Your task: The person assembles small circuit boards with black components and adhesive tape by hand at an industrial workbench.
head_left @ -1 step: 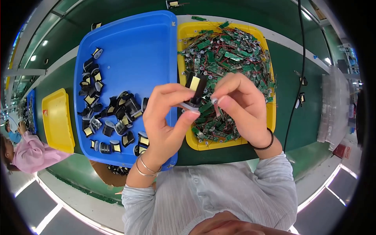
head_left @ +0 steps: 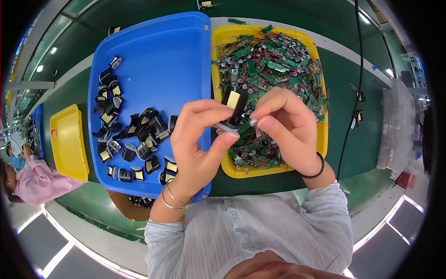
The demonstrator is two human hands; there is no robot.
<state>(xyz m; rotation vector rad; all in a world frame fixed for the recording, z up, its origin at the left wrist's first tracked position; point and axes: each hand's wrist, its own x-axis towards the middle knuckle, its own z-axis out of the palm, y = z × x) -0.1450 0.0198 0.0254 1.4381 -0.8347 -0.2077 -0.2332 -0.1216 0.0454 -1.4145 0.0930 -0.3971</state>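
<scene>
My left hand (head_left: 200,139) and my right hand (head_left: 283,125) meet in the middle of the view, above the seam between two trays. Between their fingertips is a small black part with a yellow face (head_left: 233,108); my left thumb and fingers pinch its lower end, and my right fingertips press on it from the right. The blue tray (head_left: 158,51) on the left holds several similar black and yellow parts (head_left: 134,135). The yellow tray (head_left: 320,139) on the right is heaped with small green circuit boards and wires (head_left: 269,60).
The trays rest on a green table (head_left: 353,149). A second yellow tray (head_left: 69,139) lies at the far left, and a person in a pink top (head_left: 35,181) sits beyond it. A black cable (head_left: 358,83) runs down the right side. A brown cardboard box (head_left: 125,209) shows below the blue tray.
</scene>
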